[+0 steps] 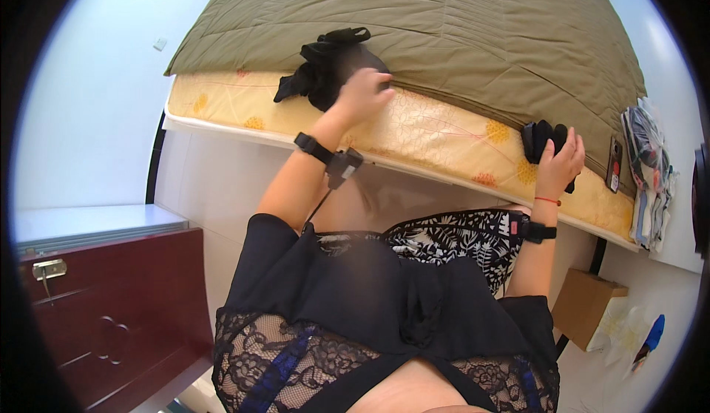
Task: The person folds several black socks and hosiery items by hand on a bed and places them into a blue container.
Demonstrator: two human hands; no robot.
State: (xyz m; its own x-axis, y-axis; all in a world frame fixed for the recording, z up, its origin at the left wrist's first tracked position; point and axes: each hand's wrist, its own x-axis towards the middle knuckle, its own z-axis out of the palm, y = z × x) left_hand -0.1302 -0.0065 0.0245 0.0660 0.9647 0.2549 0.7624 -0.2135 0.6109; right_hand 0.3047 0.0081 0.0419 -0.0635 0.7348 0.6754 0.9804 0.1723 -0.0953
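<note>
A crumpled black garment (318,73) with a strap-like loop lies across the edge of the olive quilt and the yellow patterned mattress (436,124). Over its near right side is my left hand (364,96), slightly blurred, its fingers loosely apart and nothing visible in them. Farther right, my right hand (562,163) has its fingers around a black folded cloth bundle (543,139) resting at the mattress edge. The underside of that bundle is hidden by the hand. Each wrist wears a black strap, and the left one carries a small box with a cable.
The olive quilt (473,28) covers the bed's far part. A dark phone (614,163) lies right of my right hand, beside a stack of clothes in clear wrapping (649,161). A cardboard box (586,306) stands lower right; a dark red cabinet (126,324) stands lower left.
</note>
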